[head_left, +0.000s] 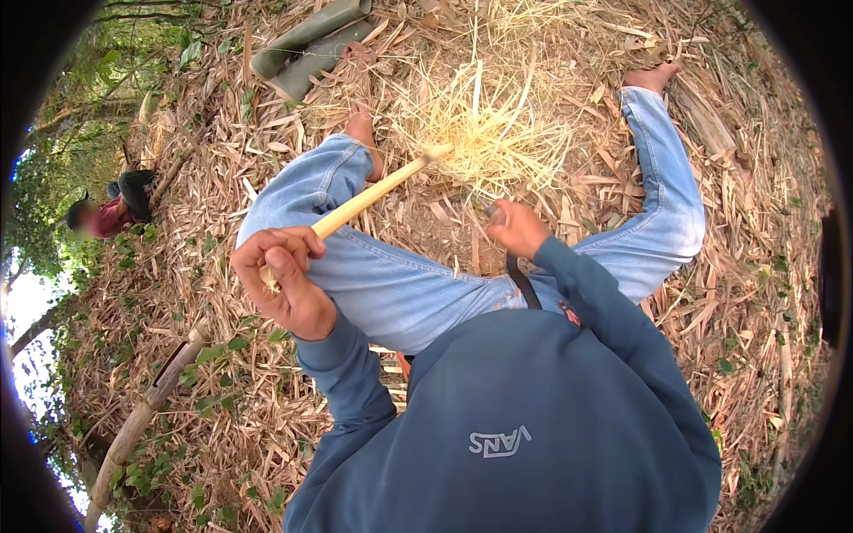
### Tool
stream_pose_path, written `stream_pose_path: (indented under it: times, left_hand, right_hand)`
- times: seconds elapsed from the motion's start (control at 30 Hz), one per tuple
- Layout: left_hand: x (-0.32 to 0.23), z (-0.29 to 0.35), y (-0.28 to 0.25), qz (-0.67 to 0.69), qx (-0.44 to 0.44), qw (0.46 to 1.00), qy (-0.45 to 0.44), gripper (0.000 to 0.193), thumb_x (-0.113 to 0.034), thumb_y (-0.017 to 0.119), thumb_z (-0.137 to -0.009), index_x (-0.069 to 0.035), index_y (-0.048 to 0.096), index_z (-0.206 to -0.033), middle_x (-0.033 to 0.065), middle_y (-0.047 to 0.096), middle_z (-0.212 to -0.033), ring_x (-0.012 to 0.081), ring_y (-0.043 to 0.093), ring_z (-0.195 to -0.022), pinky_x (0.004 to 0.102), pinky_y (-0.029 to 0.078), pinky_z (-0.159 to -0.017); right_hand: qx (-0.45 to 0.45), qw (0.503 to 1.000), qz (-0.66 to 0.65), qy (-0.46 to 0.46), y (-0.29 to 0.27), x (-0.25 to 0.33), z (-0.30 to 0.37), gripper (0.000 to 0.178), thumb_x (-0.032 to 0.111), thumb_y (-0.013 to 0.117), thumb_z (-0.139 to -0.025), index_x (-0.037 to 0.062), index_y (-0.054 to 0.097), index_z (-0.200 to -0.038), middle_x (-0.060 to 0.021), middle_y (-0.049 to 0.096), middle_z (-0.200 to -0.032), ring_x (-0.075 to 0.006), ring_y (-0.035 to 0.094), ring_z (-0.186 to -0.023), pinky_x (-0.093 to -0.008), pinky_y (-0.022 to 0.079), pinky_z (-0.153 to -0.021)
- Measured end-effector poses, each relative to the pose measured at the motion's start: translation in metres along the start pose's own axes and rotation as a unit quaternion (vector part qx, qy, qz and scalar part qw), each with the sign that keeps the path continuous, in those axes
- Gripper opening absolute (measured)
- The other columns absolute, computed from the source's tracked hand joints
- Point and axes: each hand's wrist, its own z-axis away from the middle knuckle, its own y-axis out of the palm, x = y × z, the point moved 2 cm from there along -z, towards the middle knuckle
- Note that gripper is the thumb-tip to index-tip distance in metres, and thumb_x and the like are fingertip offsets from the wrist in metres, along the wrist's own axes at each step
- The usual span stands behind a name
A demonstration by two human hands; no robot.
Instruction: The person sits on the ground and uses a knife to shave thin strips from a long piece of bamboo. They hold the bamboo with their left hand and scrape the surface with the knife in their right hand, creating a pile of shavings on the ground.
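My left hand [286, 280] is closed around the lower end of a pale yellow, peeled stick [369, 195]. The stick slants up and to the right across my left leg, and its darker far end lies over a heap of thin, pale shavings [498, 133]. My right hand [520, 228], in front of my lap, is closed on what looks like a small knife [490, 211]. Most of its handle is hidden in the fist, and the dark blade shows poorly against the ground. The right hand is apart from the stick.
Dry leaves [418, 235] cover the ground around my spread, jeans-clad legs [640, 258] and bare feet. A pair of green rubber boots [311, 53] lies at the upper left. Another person [120, 204] sits farther left. A cut pole [147, 409] lies at lower left.
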Motion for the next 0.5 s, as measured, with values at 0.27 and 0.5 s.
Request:
stream_pose_path:
  times: [0.27, 0.5]
  left_hand:
    - [-0.002, -0.005, 0.002, -0.006, 0.005, 1.000, -0.009, 0.018, -0.018, 0.042, -0.100, -0.001, 0.044, -0.099, 0.0042, 0.038, -0.063, 0.0138, 0.042, -0.058, 0.0273, 0.040, -0.058]
    - [-0.002, -0.004, 0.010, -0.026, -0.031, 0.999, -0.016, 0.018, -0.019, 0.040, -0.101, -0.001, 0.044, -0.099, 0.0030, 0.036, -0.063, 0.0125, 0.041, -0.058, 0.0260, 0.039, -0.056]
  right_hand:
    - [0.011, 0.993, 0.007, 0.120, 0.023, -0.024, -0.010, 0.024, 0.019, 0.058, -0.080, 0.0008, 0.057, -0.095, -0.0220, 0.062, -0.074, -0.0349, 0.062, -0.070, -0.0401, 0.049, -0.066]
    - [0.036, 0.997, 0.049, 0.046, 0.022, -0.029, -0.004, 0.020, 0.018, 0.062, -0.077, 0.0015, 0.054, -0.084, -0.0132, 0.057, -0.065, -0.0282, 0.060, -0.063, -0.0398, 0.046, -0.061]
